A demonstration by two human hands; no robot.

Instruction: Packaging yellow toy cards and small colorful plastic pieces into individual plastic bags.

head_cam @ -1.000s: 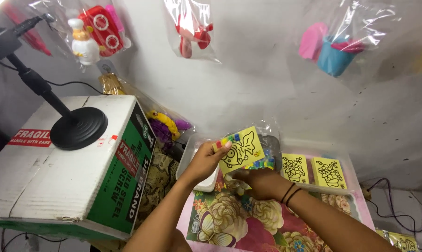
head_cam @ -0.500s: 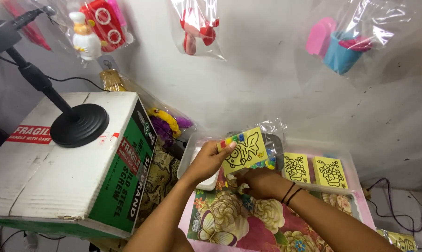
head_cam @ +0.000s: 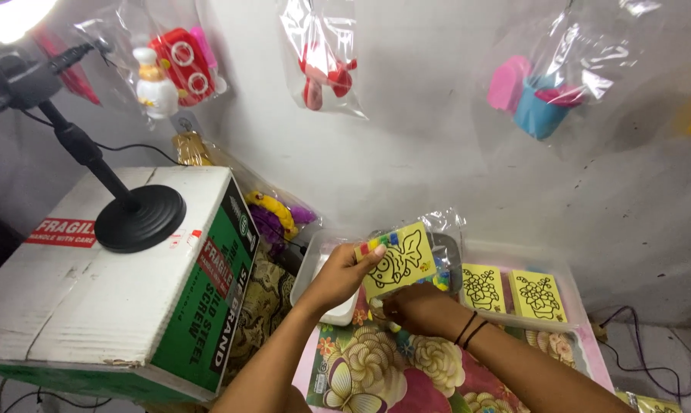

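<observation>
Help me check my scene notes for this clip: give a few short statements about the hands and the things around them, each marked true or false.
1. The left hand pinches the yellow card with a black line drawing. True.
2. The right hand rests on the cardboard box. False: it is under the card, over the floral cloth.
3. Two more yellow cards lie to the right. True.
4. The black round lamp base stands on the floor. False: it stands on the box.
</observation>
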